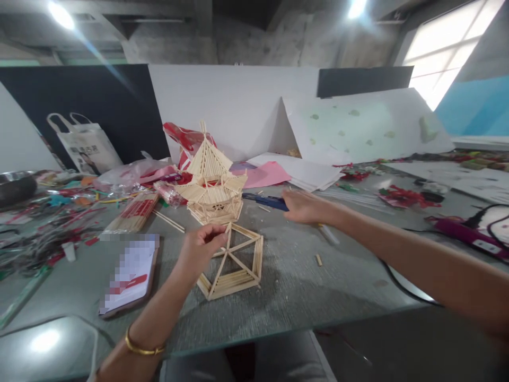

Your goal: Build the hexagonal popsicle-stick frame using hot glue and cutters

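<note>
Grey table against white far panel: clutter far left, phone, left hand at hexagonal stick frame mid-table, pinch can't tell, stick pagoda beyond, right hand gripping blue tool, working gap rightward to purple corded tool, near edge below frame.

Gold bangle; bare forearms

Room between frame and stub

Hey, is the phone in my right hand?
No, your right hand holds the blue-handled pliers, while the phone lies on the table.
</note>
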Available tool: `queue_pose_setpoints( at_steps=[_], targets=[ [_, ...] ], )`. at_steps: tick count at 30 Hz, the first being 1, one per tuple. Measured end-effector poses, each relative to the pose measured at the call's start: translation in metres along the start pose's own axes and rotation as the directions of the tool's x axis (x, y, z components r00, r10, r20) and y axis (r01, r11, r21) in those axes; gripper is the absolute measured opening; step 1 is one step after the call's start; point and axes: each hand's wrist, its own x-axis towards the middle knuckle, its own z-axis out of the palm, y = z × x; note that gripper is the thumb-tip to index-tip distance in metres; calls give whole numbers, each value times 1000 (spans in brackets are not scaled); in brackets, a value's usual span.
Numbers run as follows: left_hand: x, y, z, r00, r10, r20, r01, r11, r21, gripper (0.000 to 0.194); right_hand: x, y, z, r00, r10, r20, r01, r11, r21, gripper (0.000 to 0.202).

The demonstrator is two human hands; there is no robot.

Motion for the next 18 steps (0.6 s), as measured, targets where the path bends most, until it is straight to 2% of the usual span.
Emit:
queue_pose_setpoints(
  at_steps=[1,4,6,12,18],
  targets=[
    [0,-1,0,1000,26,-18,-25,999,42,24,-13,-5,0,1000,22,-11,-22,1000,-19,34],
    [0,-5,1,994,87,-60,-75,983,170,24,-47,-21,6,995,-63,-74,65,998,24,37],
    [0,-7,1,990,113,-84,-90,966,243,24,-59,-29,13,986,-113,-124,117,993,29,38],
    [-3,-8,2,966,218,-141,-155,920,361,23,-60,-35,33,961,-108,-254,115,993,15,34],
    [-5,-9,5,948,296,-120,-224,884,411,19,-57,-35,41,967,-64,-246,81,995,60,34]
  ],
)
